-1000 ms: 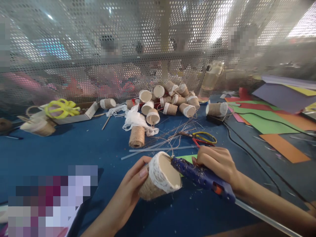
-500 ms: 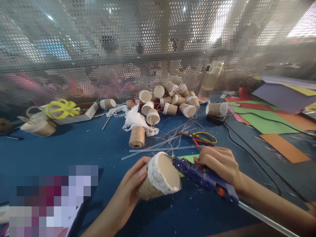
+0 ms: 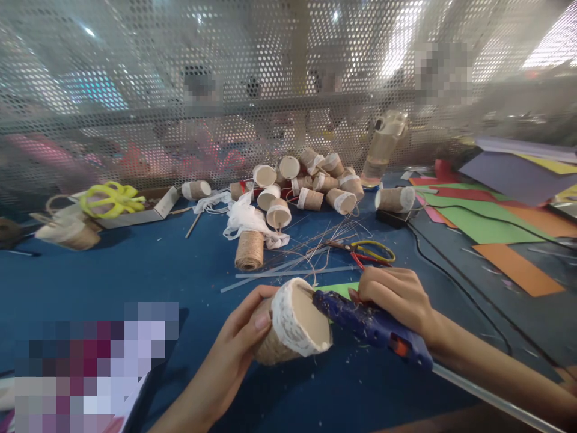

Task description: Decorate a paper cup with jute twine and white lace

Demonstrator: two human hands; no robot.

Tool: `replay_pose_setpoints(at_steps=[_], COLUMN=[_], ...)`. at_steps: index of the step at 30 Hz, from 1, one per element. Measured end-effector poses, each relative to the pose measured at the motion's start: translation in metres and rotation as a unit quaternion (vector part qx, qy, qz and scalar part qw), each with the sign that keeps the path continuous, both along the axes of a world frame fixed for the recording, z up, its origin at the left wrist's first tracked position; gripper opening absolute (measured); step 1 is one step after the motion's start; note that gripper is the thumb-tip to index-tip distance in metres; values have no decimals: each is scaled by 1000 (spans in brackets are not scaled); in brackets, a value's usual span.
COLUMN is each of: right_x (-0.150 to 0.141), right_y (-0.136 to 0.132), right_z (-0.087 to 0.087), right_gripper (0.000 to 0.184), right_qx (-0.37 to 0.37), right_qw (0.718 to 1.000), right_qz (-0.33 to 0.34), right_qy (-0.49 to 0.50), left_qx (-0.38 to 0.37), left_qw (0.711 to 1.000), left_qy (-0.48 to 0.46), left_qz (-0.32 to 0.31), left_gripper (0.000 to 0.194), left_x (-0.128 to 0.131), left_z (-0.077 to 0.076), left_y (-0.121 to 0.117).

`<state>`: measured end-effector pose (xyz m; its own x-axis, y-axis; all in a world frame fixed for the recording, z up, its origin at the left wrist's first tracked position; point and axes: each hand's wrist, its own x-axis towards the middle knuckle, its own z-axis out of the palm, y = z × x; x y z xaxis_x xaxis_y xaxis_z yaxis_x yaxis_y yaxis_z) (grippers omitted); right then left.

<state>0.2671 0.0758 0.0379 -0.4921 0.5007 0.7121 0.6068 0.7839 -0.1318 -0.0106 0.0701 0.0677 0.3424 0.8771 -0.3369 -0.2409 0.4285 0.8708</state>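
My left hand [image 3: 238, 337] grips a paper cup [image 3: 282, 343] wrapped in brown twine, with white lace round its rim. The cup is tilted, its mouth facing right and up. My right hand [image 3: 396, 300] is closed round a blue hot glue gun [image 3: 360, 319], a long clear glue stick [image 3: 487, 394] running out of its back end. The gun's nozzle is at the upper inner rim of the cup; whether it touches is hard to tell. Beyond the gun lie scissors [image 3: 376, 251] with yellow and red handles. A twine spool [image 3: 249, 251] stands behind the cup.
Several twine-wrapped cups [image 3: 311, 199] are heaped by the perforated metal screen [image 3: 157, 108]. A water bottle [image 3: 383, 147] stands beside them. Coloured paper [image 3: 491, 219] and black cables [image 3: 460, 282] cover the right. A white box [image 3: 135, 218] with yellow ribbon [image 3: 112, 198] sits left.
The cup has turned slightly in my left hand and shifted a little right. My right hand and the glue gun have moved slightly left, the nozzle staying by the rim.
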Motion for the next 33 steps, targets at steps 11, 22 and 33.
replay_pose_setpoints(at_steps=[11,22,33], right_x=[-2,-3,-3], right_y=[-2,-3,1], right_z=[10,7,-2], right_gripper=[20,16,28], right_qx=[-142,-150,-69], right_qw=[971,975,994], right_qz=[39,21,-6], right_qy=[190,165,79], left_qx=[38,122,382], left_qw=[999,989,898], left_qy=[-3,57,217], left_qz=[34,53,35], left_gripper=[61,71,69], left_x=[7,6,0], left_z=[0,-15,-31], left_y=[-3,-11,-8])
